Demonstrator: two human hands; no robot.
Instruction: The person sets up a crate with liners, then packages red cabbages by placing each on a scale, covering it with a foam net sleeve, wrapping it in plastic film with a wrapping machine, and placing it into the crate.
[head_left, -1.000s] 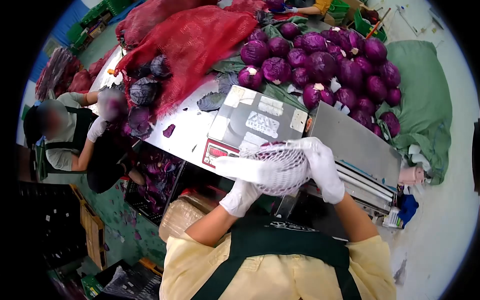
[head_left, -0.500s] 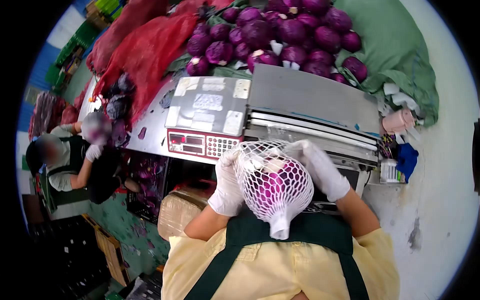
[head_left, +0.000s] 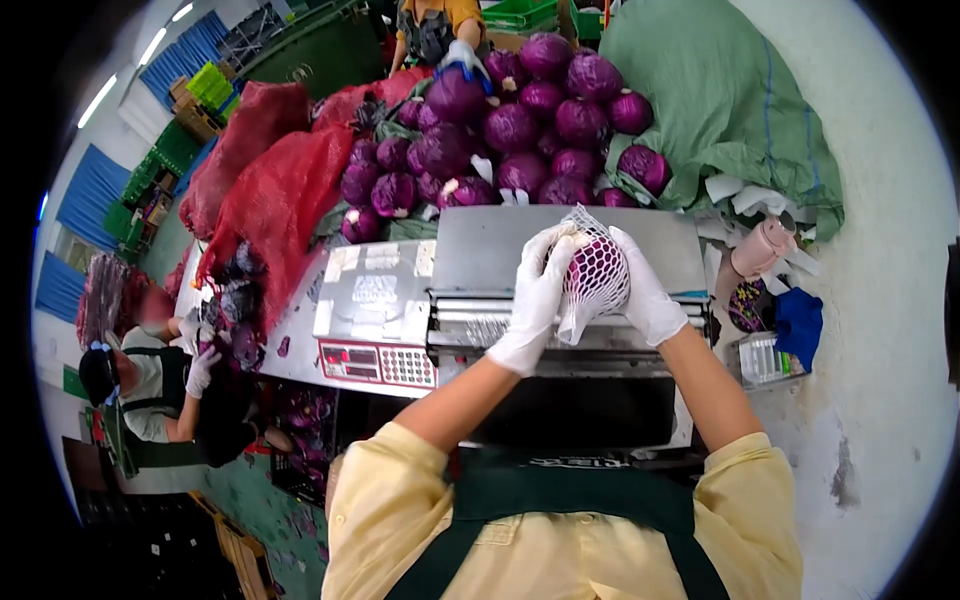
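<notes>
Between my two white-gloved hands is a red cabbage (head_left: 598, 275) in a white foam net sleeve, raised over the rollers (head_left: 480, 312) of a metal wrapping machine (head_left: 480, 235). My left hand (head_left: 538, 295) grips the cabbage's left side, its fingers near the pale stem end at the top. My right hand (head_left: 648, 292) is pressed along the right side, with its fingertips partly behind the net. The loose tail of the sleeve points down toward me. Just left of the machine sits a digital scale (head_left: 345, 318) with a red-framed keypad.
Behind the machine is a pile of red cabbages (head_left: 520, 130), between red mesh sacks (head_left: 265, 170) and a green sack (head_left: 700, 90). A co-worker's gloved hand (head_left: 465, 62) touches the pile. Another person (head_left: 150, 380) works at left. A pink container (head_left: 762, 248) and blue cloth (head_left: 798, 328) are at right.
Both hands have carried the netted cabbage forward, from near my apron to over the machine. My view has tilted up, and a co-worker behind the pile has come into sight.
</notes>
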